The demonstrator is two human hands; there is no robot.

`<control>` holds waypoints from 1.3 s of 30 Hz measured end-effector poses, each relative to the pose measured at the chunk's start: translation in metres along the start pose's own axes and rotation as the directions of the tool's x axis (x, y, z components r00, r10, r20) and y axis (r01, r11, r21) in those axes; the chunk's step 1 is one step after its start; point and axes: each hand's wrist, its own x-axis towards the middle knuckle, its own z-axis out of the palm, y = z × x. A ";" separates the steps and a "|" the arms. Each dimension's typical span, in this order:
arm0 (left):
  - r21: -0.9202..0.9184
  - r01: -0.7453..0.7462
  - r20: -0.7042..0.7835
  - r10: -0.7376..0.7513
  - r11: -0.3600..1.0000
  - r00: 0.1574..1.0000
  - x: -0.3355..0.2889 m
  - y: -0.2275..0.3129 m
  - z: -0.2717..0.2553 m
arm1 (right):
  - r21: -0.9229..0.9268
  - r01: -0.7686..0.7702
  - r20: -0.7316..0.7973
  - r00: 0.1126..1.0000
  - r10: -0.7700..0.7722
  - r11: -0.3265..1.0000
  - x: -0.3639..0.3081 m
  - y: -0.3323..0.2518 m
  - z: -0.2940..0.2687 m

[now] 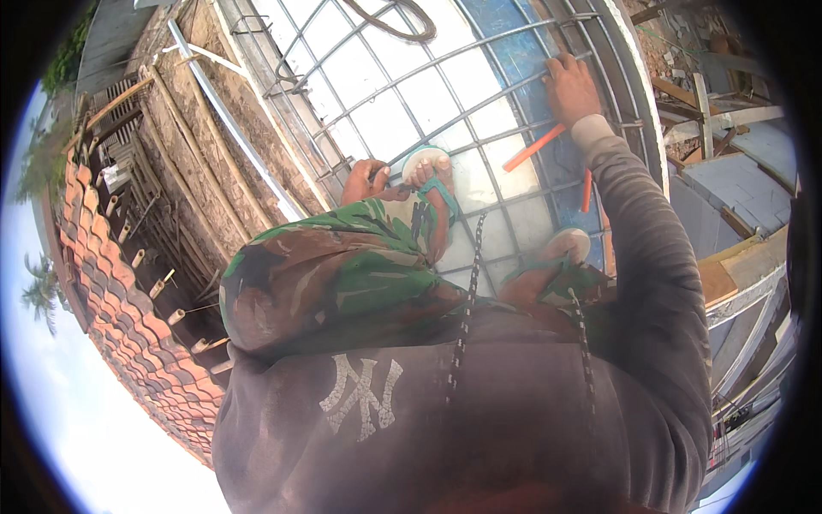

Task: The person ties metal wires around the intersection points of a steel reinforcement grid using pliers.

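Note:
A grid of steel rebar lies over white and blue sheeting, and I squat on it in sandals. My right hand reaches to the far right side of the grid, its fingers curled over a bar there. Close to its wrist lies an orange strip, partly covered by the sleeve. A shorter orange piece is nearer to me. Beside my left knee, my left hand is closed at the left part of the grid. What its bent fingers hold is hidden.
A dark curved hose or cable lies on the far bars. Along the right runs a pale raised edge, with timber and boards beyond. To the left are a long pale metal bar, bamboo poles and a tiled roof at the drop.

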 end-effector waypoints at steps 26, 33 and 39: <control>-0.259 -0.284 -0.132 0.257 0.923 0.957 -0.021 0.037 0.002 | -0.131 0.126 0.161 0.981 -0.104 0.983 0.051 0.019 -0.019; -0.273 -0.128 0.048 0.146 0.954 0.988 -0.019 0.064 -0.009 | -0.238 0.119 0.249 0.967 -0.058 0.964 0.060 0.024 -0.031; -0.339 0.120 0.323 -0.004 0.933 0.947 -0.004 0.073 -0.025 | -0.103 0.122 0.198 0.975 -0.100 0.987 0.055 0.004 -0.042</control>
